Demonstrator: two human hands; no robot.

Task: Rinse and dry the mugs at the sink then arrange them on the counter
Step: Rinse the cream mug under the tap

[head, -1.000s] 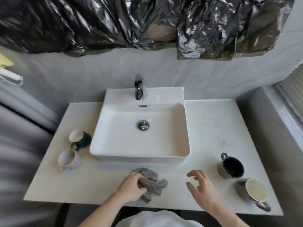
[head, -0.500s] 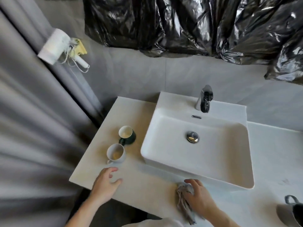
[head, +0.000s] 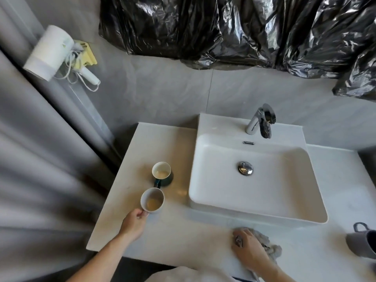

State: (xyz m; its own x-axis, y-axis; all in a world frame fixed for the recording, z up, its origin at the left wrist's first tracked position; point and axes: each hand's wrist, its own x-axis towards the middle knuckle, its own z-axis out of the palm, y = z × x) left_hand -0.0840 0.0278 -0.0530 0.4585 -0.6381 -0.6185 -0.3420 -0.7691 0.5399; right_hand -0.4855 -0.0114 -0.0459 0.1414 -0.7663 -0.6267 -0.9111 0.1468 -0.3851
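Observation:
Two mugs stand on the white counter left of the sink. The nearer one is a pale grey mug with brownish residue inside; my left hand pinches its handle at the near-left side. Just behind it stands a dark green mug with a pale interior. My right hand grips a crumpled grey cloth on the counter in front of the sink. A grey mug is cut off by the right edge.
A chrome tap stands behind the basin, its drain plug in the middle. A white hair dryer hangs on the left wall. Black plastic sheeting covers the wall above. The counter's left edge drops off beside the mugs.
The view swung left. My left hand let go of the cloth, reached left and took the pale grey mug's handle. My right hand moved onto the cloth and now holds it.

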